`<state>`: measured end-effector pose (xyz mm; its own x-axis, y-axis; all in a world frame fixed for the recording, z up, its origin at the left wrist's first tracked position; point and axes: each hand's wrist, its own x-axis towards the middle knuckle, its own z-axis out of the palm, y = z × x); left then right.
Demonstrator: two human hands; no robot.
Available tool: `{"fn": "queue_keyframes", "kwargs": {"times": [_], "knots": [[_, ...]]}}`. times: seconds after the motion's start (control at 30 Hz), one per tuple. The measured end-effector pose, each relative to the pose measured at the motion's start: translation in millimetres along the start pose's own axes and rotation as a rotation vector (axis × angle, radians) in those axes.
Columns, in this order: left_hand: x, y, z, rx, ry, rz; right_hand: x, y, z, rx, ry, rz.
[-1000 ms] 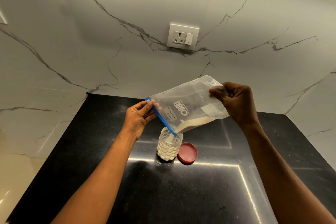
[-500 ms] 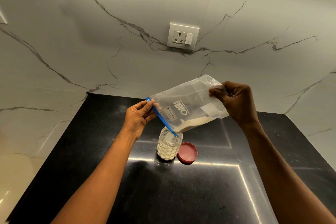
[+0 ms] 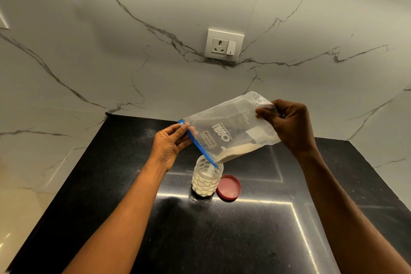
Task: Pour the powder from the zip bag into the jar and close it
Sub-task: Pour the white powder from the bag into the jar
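The zip bag (image 3: 231,131) hangs tilted over the open jar (image 3: 207,177), its long axis sloping from the raised bottom corner down to the blue zip mouth, whose low end points into the jar's neck. Thin, limp and light, it looks best held at its edges: the right hand (image 3: 287,127) pinches the raised corner, the left hand (image 3: 171,142) pinches the zip strip. The red lid (image 3: 229,187) lies just beside the jar on the black counter (image 3: 222,240).

Zip bag (image 3: 231,131) above jar (image 3: 207,177); lid (image 3: 229,187) just right of it.
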<state>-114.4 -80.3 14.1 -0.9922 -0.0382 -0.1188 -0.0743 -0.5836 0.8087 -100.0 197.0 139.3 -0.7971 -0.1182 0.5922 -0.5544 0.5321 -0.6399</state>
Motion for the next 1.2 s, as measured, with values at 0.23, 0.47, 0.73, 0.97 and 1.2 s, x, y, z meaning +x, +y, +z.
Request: {"fn": "queue_keyframes", "kwargs": {"times": [0.23,0.47,0.73,0.97,1.2], "knots": [[1.4,-1.3,-1.6,-0.004,0.003,-0.002,0.7,-1.2,1.1,-0.013,-0.005,-0.002],[1.6,-0.5,-1.7,0.003,0.006,0.004,1.8,-2.6,2.0,-0.016,0.008,0.017],[2.2,-0.4,-3.3,0.004,0.006,0.003,1.9,-3.0,2.1,-0.026,0.002,0.006],[0.7,-0.1,-2.5,-0.006,0.001,-0.002,0.7,-4.8,1.8,-0.019,0.002,0.01],[-0.6,0.9,-3.4,-0.003,-0.01,0.001,2.1,-6.3,2.9,-0.028,0.012,0.004]]}}
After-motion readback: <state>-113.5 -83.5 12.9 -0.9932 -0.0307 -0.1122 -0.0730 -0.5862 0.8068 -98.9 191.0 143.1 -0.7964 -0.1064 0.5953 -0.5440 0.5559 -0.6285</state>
